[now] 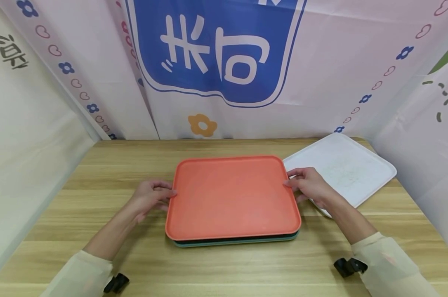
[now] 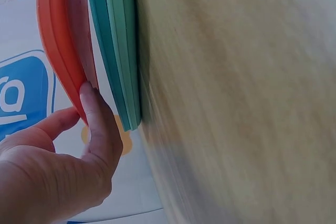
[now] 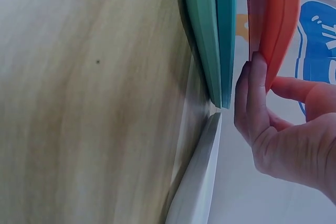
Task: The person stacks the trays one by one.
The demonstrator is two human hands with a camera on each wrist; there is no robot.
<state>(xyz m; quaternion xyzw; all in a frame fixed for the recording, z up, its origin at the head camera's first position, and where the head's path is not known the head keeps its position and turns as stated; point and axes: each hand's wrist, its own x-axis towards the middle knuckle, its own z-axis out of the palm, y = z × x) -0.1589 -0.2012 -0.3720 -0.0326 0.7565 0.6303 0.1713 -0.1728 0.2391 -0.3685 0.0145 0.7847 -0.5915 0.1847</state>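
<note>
An orange-red tray (image 1: 234, 198) is held level between both hands, a little above a stack of green trays (image 1: 239, 240). My left hand (image 1: 153, 198) pinches its left rim, thumb on top and fingers beneath. On the opposite rim my right hand (image 1: 308, 184) pinches in the same way. Both wrist views show a gap between the orange-red tray and the stack: a teal tray (image 3: 226, 35) lies on a lighter green tray (image 3: 202, 35), which rests on the table. From above, the orange-red tray hides most of the stack.
A white tray (image 1: 343, 169) lies turned at an angle on the wooden table (image 1: 97, 198), to the right behind my right hand. Printed cloth (image 1: 313, 82) hangs along the back and both sides of the table.
</note>
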